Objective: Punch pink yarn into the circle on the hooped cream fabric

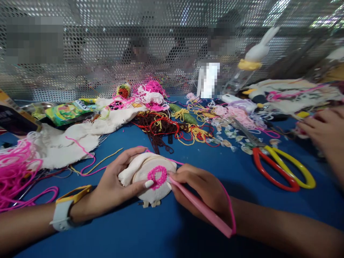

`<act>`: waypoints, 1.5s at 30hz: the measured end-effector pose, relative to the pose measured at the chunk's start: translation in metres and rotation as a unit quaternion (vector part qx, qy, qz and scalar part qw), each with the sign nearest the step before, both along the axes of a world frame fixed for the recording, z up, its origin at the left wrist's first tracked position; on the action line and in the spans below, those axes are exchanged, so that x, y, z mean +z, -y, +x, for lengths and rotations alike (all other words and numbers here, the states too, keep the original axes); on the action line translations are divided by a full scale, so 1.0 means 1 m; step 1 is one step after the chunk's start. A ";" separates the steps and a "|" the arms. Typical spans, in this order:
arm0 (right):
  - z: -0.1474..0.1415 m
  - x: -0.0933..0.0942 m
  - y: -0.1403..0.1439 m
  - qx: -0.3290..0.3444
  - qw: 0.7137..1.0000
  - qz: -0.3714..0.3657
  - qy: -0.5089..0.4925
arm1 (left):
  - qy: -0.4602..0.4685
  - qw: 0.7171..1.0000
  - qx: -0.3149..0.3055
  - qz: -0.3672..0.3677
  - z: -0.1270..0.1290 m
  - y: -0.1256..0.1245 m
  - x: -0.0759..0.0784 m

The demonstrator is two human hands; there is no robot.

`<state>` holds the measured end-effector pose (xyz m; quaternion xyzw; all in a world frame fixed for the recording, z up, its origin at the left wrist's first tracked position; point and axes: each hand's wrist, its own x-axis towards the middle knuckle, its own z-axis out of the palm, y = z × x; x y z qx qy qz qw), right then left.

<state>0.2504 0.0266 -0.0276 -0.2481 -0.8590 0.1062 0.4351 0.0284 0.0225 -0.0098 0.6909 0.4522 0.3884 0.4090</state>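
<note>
Fingers (L) [131, 154] grip cloth hoop [158, 176], R fingers [189, 176] w/ pink tool [201, 206].

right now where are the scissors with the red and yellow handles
The scissors lie on the blue table toward the right of the head view, right of the person's right hand, beside some wrapped candies.

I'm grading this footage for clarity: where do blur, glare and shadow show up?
Head view: the hooped cloth looks fairly sharp; head view: the other person's hand at the right edge is blurred; head view: bright light glints through the perforated screen, upper right; head view: a dark shadow falls on the blue table below the right hand.
</note>
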 end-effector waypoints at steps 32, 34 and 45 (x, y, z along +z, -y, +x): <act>0.003 0.014 0.005 -0.005 0.999 -0.016 -0.033 | -0.073 0.991 0.049 0.099 -0.006 -0.006 -0.011; 0.003 0.013 0.005 -0.011 0.999 -0.022 -0.023 | -0.077 0.991 0.041 0.102 -0.006 -0.006 -0.011; 0.001 -0.002 0.000 0.004 0.996 -0.075 0.045 | -0.104 0.986 0.000 0.134 -0.007 -0.004 -0.009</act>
